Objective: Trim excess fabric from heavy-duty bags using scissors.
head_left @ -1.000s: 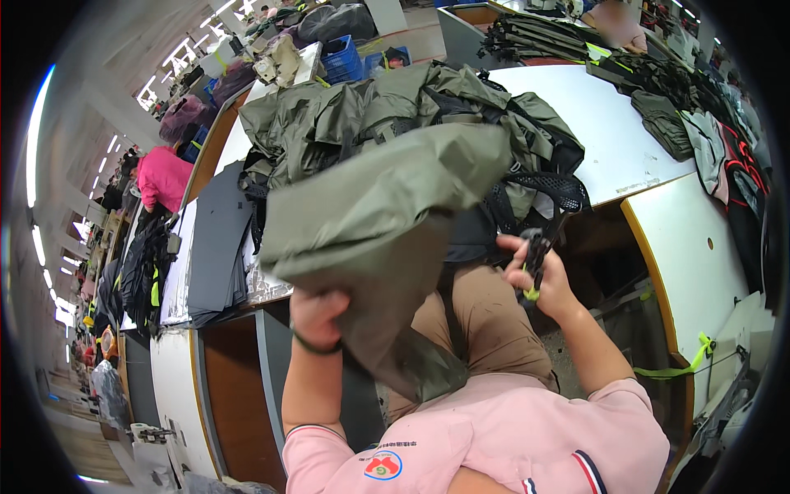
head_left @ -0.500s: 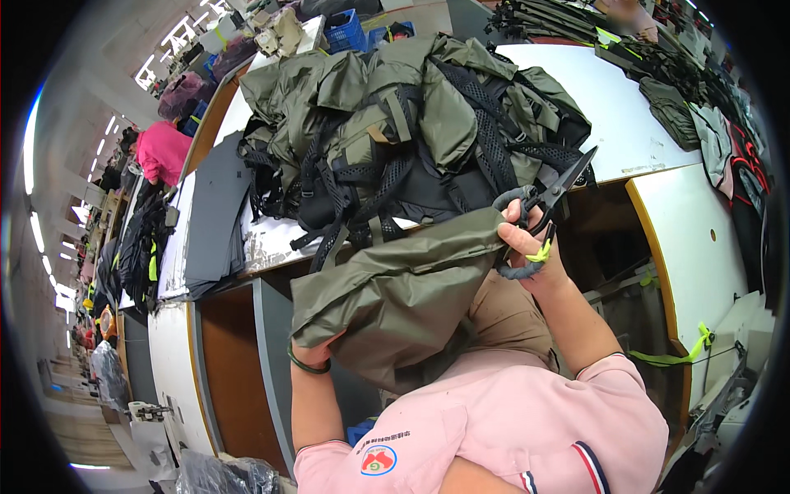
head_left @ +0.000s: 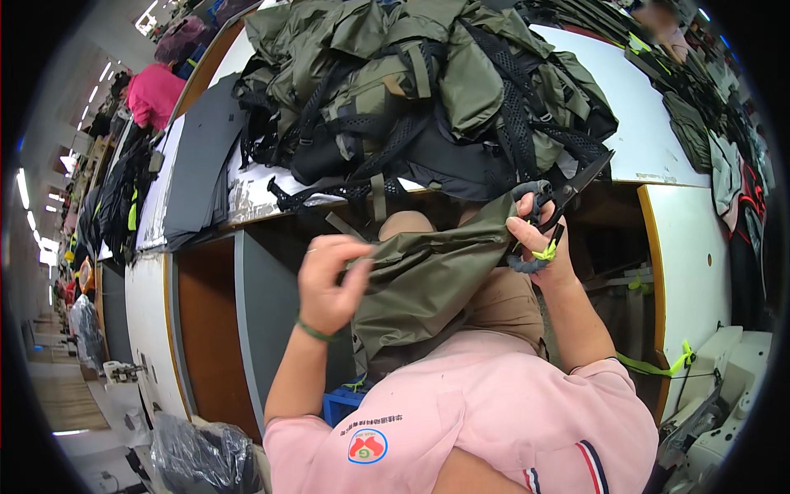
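A limp olive-green fabric piece (head_left: 428, 284), sewn like a bag, hangs in front of me over my lap. Its upper right corner is pinched by my right hand (head_left: 539, 239), which also carries black-bladed scissors (head_left: 578, 183) with grey-wrapped handles and a yellow-green tie. The blades point up and to the right, away from the fabric. At the fabric's left end is my left hand (head_left: 329, 280), slightly blurred, thumb and fingers apart; its fingertips are by the edge, and whether they touch it I cannot tell.
A heap of olive and black backpacks (head_left: 395, 99) covers much of the white table (head_left: 650, 123). Dark grey sheets (head_left: 200, 173) lie at its left. Below are open compartments (head_left: 212, 313); a blue crate (head_left: 341, 403) stands by my lap. A person in pink (head_left: 154, 95) is at far left.
My left hand has come out from inside the olive fabric and moved up to its left end. My right hand still holds the scissors and the corner. The view has shifted slightly.
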`<state>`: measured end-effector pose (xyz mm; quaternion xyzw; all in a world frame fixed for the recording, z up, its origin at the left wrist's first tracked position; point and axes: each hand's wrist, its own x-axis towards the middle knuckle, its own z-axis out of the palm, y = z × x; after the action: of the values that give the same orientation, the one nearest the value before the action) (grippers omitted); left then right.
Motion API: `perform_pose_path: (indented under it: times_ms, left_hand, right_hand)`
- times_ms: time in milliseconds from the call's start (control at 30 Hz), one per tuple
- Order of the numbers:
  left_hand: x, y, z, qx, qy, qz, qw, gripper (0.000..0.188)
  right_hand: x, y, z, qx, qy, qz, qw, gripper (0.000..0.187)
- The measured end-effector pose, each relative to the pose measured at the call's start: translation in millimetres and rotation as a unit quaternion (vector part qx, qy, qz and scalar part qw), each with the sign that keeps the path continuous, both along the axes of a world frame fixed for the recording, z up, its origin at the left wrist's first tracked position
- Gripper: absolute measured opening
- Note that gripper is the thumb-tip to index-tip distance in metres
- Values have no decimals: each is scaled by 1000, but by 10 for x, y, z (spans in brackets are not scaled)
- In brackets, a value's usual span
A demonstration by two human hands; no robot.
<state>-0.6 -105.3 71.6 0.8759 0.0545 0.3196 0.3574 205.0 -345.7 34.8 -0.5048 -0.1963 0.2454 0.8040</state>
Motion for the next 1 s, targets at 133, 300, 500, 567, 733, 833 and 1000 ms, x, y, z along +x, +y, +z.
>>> perform_pose_path:
  times_ms: [133, 300, 500, 567, 733, 833, 1000]
  left_hand:
    - [447, -255, -54, 123, 34, -99, 987, 22]
    - [664, -169, -278, 35, 41, -121, 991, 12]
    - [836, -127, 293, 3, -43, -117, 992, 10]
    - [810, -120, 464, 23, -31, -98, 994, 13]
    - [754, -15, 264, -117, 112, -142, 976, 3]
    - [718, -21, 139, -151, 159, -149, 964, 2]
    - [744, -96, 55, -230, 183, -192, 936, 2]
  right_hand:
    - [-61, 53, 34, -3, 9, 7, 1000, 26]
    - [-3, 8, 226, -14, 15, 3, 1000, 25]
    - [221, 61, 531, -76, -112, -55, 989, 21]
    - [274, 139, 656, -96, -164, -78, 979, 20]
    - [376, 98, 592, -161, -125, -50, 978, 23]
    - [384, 44, 640, -200, -268, -40, 942, 30]
    - [243, 51, 748, -291, -433, 132, 843, 35]
